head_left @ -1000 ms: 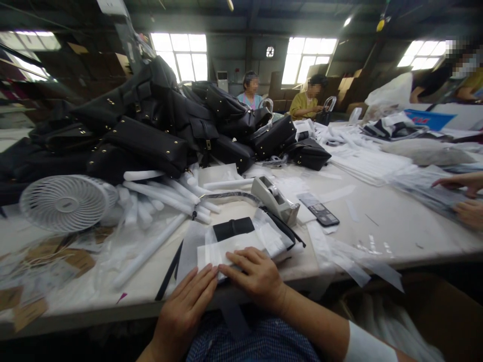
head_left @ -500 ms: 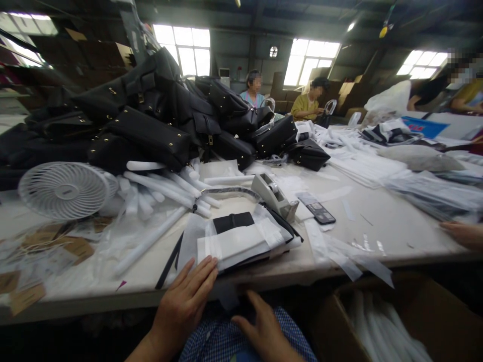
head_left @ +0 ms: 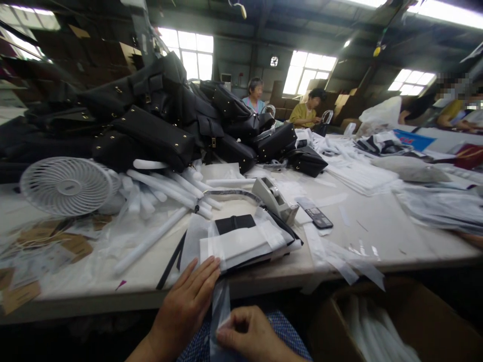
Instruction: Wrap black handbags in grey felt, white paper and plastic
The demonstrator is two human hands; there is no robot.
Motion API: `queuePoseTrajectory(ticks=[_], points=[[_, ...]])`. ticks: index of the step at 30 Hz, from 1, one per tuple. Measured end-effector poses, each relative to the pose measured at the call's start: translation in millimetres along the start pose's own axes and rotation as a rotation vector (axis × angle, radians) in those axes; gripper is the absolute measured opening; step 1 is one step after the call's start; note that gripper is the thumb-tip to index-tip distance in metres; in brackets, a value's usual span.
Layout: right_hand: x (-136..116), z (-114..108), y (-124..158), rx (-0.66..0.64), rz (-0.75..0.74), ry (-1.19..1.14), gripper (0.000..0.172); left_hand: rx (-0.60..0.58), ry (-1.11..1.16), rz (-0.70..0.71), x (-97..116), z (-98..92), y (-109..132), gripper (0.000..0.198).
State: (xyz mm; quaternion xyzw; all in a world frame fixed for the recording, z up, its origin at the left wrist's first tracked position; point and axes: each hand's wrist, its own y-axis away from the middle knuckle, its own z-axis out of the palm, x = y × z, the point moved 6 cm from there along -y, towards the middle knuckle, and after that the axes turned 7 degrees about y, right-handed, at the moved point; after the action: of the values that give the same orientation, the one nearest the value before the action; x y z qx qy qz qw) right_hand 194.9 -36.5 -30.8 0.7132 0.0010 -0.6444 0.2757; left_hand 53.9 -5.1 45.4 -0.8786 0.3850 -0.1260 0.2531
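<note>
A black handbag (head_left: pixel 234 222) lies on the table's front part, partly covered by white wrapping sheet (head_left: pixel 237 244). Its thin curved handle, in clear film, reaches back from it. My left hand (head_left: pixel 190 294) rests on the near left corner of the wrapping, fingers stretched out flat. Below the table edge, over my lap, my right hand (head_left: pixel 251 327) pinches a translucent plastic strip (head_left: pixel 221 300) between thumb and fingers. The strip's upper end runs up to the bag's near edge beside my left fingertips; how it joins there is hidden.
A tape dispenser (head_left: pixel 274 200) and a phone (head_left: pixel 315 213) stand right of the bag. White foam tubes (head_left: pixel 151 246), a fan (head_left: pixel 70 186) and tags lie left. Black bags (head_left: pixel 151 133) are heaped behind. A carton (head_left: pixel 426 327) with tubes sits lower right. Other people work farther back.
My right hand has gone from open fingers beside the strip to pinching it, and the strip now hangs longer below the table edge. My left hand stays on the wrapping.
</note>
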Motion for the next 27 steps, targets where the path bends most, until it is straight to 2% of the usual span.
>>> queuePoseTrajectory(ticks=[4,11,13,15,16,17,20,21,22,24,27], points=[[1.5,12.3,-2.9,-0.079,0.057,-0.101,0.054,0.037,0.026,0.051,-3.0,-3.0,-0.8,0.039],[5.3,7.1,15.0,-0.143,0.139,-0.173,0.048,0.065,0.078,0.042,-3.7,-3.8,0.5,0.036],[-4.7,-1.4,17.7,-0.102,0.112,-0.136,0.061,0.07,0.083,0.041,-2.3,-2.5,1.0,0.036],[-23.4,-13.8,18.6,-0.028,0.04,-0.084,0.085,0.091,0.092,0.039,-1.0,-2.6,0.1,0.033],[-35.6,-19.2,18.6,-0.009,-0.011,-0.061,0.087,0.111,0.098,0.035,-0.8,-3.4,-0.6,0.032],[-48.7,-22.8,18.3,-0.016,-0.063,-0.044,0.08,0.134,0.104,0.029,-1.0,-4.4,-1.3,0.031],[-87.0,-25.6,15.6,-0.136,-0.201,0.027,0.035,0.187,0.102,0.027,-2.2,-6.4,-1.9,0.035],[-98.3,-26.6,14.0,-0.159,-0.246,0.059,0.026,0.193,0.092,0.039,-2.4,-6.2,-1.4,0.036],[-108.8,-28.5,12.0,-0.16,-0.298,0.106,0.024,0.191,0.083,0.052,-2.7,-5.5,-0.9,0.036],[-127.8,-32.9,7.7,-0.117,-0.43,0.262,0.03,0.185,0.069,0.073,-3.5,-3.9,0.3,0.034],[-152.3,-35.1,4.1,-0.028,-0.708,0.6,0.036,0.191,0.06,0.074,-4.8,-3.2,0.4,0.032]])
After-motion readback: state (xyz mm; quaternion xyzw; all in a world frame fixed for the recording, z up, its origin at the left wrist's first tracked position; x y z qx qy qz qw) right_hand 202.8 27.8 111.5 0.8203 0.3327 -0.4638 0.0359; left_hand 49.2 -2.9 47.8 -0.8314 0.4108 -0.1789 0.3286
